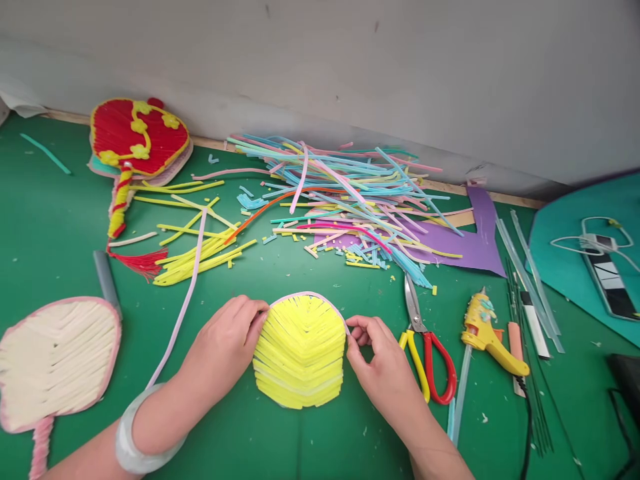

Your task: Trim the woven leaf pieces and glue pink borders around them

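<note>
A: From the head view, where did the yellow fan blade (300, 353) lie?

B: Flat on the green bench (300, 280), with a hand at each side. The left hand (225, 343) lay against its left edge, fingers curled and pressed on the pale pink trim strip (183, 307) that ran around the blade's top rim. The right hand (380, 360) was at its right edge, thumb and forefinger pinching the end of that strip.

A: And around the blade?

B: Just right of it lay scissors (430, 353) with one yellow and one red handle, then a yellow glue gun (487, 337). Behind it sprawled a heap of coloured strips (345, 193). Well to its left rested a cream fan (55, 360) edged in pink, and behind that a red fan (137, 140) with a tassel.
</note>
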`<state>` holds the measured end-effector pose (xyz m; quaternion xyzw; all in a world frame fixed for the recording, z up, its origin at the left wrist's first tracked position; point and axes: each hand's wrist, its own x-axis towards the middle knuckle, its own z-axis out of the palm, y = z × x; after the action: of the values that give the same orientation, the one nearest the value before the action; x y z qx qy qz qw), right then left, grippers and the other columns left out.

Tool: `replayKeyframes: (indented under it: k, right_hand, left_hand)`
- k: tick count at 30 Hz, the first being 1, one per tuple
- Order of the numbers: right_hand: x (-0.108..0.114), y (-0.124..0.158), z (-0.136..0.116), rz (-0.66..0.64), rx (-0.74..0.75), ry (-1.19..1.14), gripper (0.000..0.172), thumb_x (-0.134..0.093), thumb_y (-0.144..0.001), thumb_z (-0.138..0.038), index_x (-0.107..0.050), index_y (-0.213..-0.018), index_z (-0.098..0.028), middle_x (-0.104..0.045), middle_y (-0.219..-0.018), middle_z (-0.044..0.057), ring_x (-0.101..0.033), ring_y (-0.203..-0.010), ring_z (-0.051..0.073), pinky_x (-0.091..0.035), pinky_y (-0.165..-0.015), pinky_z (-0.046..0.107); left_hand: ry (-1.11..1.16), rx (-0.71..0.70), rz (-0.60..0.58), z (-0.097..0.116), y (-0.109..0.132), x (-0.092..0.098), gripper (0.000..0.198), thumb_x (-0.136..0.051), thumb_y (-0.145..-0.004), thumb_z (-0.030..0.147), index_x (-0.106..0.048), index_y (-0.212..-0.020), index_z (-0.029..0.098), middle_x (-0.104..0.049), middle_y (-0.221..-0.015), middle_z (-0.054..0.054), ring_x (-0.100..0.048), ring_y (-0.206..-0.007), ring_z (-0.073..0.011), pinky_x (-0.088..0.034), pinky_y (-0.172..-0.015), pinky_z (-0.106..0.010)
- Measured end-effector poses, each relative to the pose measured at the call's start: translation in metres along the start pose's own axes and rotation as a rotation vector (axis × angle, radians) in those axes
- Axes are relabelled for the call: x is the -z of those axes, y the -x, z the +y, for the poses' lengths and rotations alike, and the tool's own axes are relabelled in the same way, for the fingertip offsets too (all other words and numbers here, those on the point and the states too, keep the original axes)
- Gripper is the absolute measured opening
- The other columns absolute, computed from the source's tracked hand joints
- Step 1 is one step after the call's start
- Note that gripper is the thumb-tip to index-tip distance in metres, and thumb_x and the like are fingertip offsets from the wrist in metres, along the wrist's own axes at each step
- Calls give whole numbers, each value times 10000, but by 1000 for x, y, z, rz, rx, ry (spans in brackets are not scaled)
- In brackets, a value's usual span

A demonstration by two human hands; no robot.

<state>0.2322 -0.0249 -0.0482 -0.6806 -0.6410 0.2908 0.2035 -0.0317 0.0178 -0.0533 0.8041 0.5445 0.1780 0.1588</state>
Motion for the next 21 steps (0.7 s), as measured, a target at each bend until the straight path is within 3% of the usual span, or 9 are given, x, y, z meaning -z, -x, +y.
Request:
replayKeyframes:
  k: [5,21]
  right_hand:
    - [0,0,-2,19,11,7,185,-475,-925,-238,-608,-1053,-222,-590,-846,33,-600,-759,190,-528,-664,333]
    - [0,3,-1,38,72,20,256,-465,-933,-206,-619,-1135,-240,-573,-824,21,-597,-738,180,-519,-616,298]
  left_hand:
    - [-43,-23,-6,1,0,1,329,-320,-1067,346,-612,-1078,196,-651,-852,-36,-659,-803,-205,-532,-732,-331]
    - [-53,-76,-27,2,3,1,294,-338,-1063,237,-613,-1132,158,-621,-879,-52,-617,-814,-202,-528,-733,-341]
